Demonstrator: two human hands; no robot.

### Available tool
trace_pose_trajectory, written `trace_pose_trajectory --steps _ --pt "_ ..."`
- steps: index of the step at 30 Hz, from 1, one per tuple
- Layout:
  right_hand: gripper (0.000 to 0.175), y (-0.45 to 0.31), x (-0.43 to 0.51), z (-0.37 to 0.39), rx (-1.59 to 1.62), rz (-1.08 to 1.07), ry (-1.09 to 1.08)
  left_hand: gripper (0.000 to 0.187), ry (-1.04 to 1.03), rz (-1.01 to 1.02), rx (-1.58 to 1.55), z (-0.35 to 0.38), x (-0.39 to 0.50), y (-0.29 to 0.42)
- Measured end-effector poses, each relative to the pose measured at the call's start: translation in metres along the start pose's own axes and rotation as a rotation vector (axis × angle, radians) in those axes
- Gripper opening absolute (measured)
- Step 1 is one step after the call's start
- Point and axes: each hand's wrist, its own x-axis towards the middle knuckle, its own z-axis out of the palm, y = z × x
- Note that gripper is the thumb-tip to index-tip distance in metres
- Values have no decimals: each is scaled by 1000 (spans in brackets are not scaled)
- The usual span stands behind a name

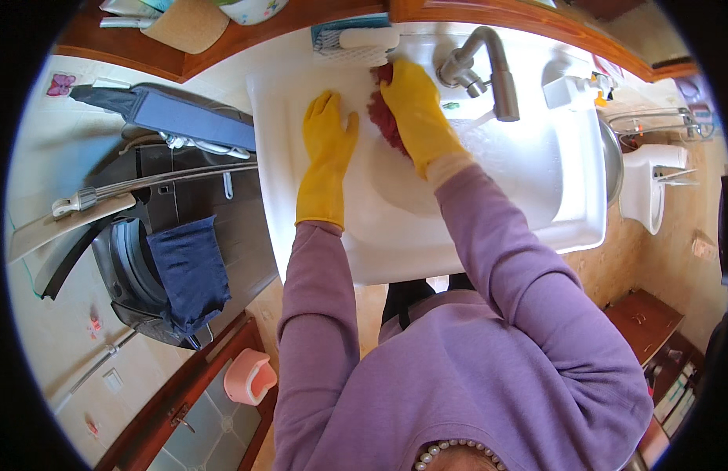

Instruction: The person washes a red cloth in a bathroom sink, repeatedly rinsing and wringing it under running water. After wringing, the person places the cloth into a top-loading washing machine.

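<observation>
A yellow rubber glove covers each of my hands. My right hand (414, 112) grips a dark red cloth (384, 120) against the back of the white washbasin (411, 259), left of the metal faucet (505, 88). The palm and most of the cloth's grip are hidden beneath the glove. My left hand (330, 132) lies on the left part of the basin top, fingers towards the back and thumb apart, with nothing seen in it. A thin stream of water runs from the faucet into the bowl.
A white brush (370, 39) lies at the back rim. Right of the faucet stands a white bottle (561, 93). A wooden shelf edge (281, 26) overhangs the back. At left are a metal rail (181, 173) and a hanging dark blue cloth (190, 271).
</observation>
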Motion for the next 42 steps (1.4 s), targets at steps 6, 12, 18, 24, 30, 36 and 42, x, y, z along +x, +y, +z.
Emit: trace_pose_trajectory --steps 6,12,18,24,30,36,42 --pt "43 47 -72 -19 -1 22 126 55 -6 19 66 3 -12 5" --pt "45 192 -127 -59 684 -127 -84 56 2 4 -66 36 -53 47" --pt "53 285 -124 -60 666 488 290 61 -150 -267 -151 86 -73 111" --pt "65 232 -139 -18 1368 410 93 55 -501 -696 -576 96 -73 197" --pt "60 190 -147 -60 1650 631 -103 40 -379 -550 -809 57 -92 265" --pt "55 196 -140 -56 1478 377 -92 39 -313 -718 -672 86 -83 198" --pt "57 284 -123 -83 894 362 -174 74 -412 -536 49 56 -106 116"
